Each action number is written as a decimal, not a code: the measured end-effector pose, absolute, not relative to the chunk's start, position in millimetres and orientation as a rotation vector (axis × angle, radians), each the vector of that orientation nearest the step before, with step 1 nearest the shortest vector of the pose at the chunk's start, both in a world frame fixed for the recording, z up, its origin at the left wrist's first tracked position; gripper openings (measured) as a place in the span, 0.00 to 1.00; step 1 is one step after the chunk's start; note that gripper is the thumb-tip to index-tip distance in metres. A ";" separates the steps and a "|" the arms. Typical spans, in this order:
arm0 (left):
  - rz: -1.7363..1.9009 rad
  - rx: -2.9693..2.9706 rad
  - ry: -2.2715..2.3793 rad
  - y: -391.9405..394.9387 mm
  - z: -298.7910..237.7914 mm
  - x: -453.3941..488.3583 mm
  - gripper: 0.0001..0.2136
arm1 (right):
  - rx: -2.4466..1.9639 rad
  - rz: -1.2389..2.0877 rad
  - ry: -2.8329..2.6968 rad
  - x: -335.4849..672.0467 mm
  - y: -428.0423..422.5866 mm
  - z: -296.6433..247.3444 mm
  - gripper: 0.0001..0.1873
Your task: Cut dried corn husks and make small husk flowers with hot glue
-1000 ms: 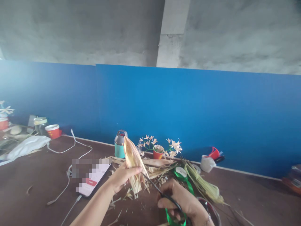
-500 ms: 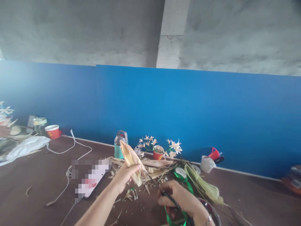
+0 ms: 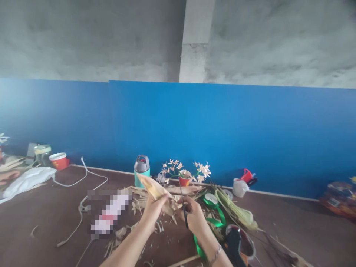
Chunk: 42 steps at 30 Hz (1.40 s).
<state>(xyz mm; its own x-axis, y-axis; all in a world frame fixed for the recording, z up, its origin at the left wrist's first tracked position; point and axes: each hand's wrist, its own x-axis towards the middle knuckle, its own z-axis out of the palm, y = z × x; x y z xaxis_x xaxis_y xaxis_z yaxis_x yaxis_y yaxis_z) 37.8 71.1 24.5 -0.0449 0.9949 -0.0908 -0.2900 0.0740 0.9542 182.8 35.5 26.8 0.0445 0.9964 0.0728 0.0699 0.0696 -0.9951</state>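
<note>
My left hand [image 3: 155, 209] is closed on a pale dried corn husk [image 3: 151, 187], its thumb lying along the leaf and the broad tip pointing up and left. Beside it, my right hand [image 3: 194, 215] is closed around black-handled scissors [image 3: 184, 213], whose thin blade points upward. The right fingertips meet the husk's lower right edge; whether they pinch it is hard to make out. Husk scraps [image 3: 133, 207] lie under and around both hands. Green ribbon [image 3: 218, 218] trails from a spool [image 3: 210, 199] right of my right hand.
Behind my hands stand a teal flask [image 3: 142, 172] and a red cup [image 3: 184, 181] with husk flowers [image 3: 204, 170]. A husk bundle [image 3: 236, 209] and a tape roll [image 3: 249, 241] lie right. A phone [image 3: 111, 215] and white cable [image 3: 80, 218] lie left. Another person's hand [image 3: 8, 177] shows far left.
My right hand has moved up and left to the husk, and the scissors have swung upright. The husk in my left hand leans further left. The view has shifted slightly.
</note>
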 end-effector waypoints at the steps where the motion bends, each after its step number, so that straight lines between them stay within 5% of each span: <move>1: 1.337 0.888 1.082 71.2 24.9 33.4 0.12 | -1.252 1.096 -1.269 184.4 36.0 25.4 0.17; 7: 1.326 0.784 1.032 49.5 26.5 16.0 0.11 | -1.505 0.658 -1.535 185.9 34.8 18.8 0.05; 14: 1.296 0.739 0.968 29.0 16.3 14.6 0.14 | -1.645 0.390 -1.461 187.6 17.1 7.9 0.11; 26: 1.354 0.779 0.871 12.9 26.9 24.9 0.15 | -0.939 1.175 -1.040 159.7 4.0 -3.1 0.22; 32: 1.224 0.935 0.839 12.6 21.2 30.9 0.20 | -0.969 1.063 -0.925 159.7 5.6 -6.6 0.22; 42: 1.288 1.002 1.067 9.0 13.8 32.4 0.10 | -1.039 0.831 -1.044 150.7 4.2 -14.2 0.15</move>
